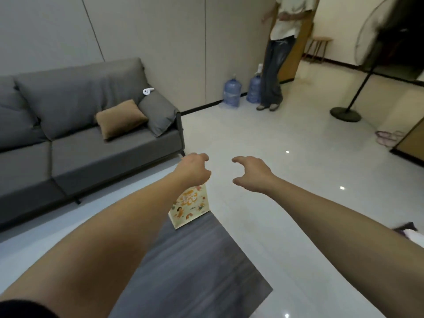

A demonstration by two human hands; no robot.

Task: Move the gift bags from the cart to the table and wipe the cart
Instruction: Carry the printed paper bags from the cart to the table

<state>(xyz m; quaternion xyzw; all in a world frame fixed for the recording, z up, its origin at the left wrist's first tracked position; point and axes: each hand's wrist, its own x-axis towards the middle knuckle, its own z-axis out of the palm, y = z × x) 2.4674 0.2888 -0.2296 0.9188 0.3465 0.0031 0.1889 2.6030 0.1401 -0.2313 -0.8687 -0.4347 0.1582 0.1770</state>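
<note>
— Where's the gift bag?

— I see one gift bag [189,208] standing upright at the far corner of the dark grey table [202,267], just below the middle of the frame. It's cream with coloured patterns.

— And my hands?

— My left hand [195,172] hangs right above the bag, covering its top edge. Its fingers curl down, but I cannot tell whether they grip anything. My right hand [251,174] floats to the right of it over the pale floor [286,203], fingers loosely curled, holding nothing.

— Anything else?

— A grey sofa [80,134] with a tan cushion [120,118] at left, two water jugs [232,92] by the wall, a person [277,53] standing at upper right, and a fan stand [346,113].
</note>
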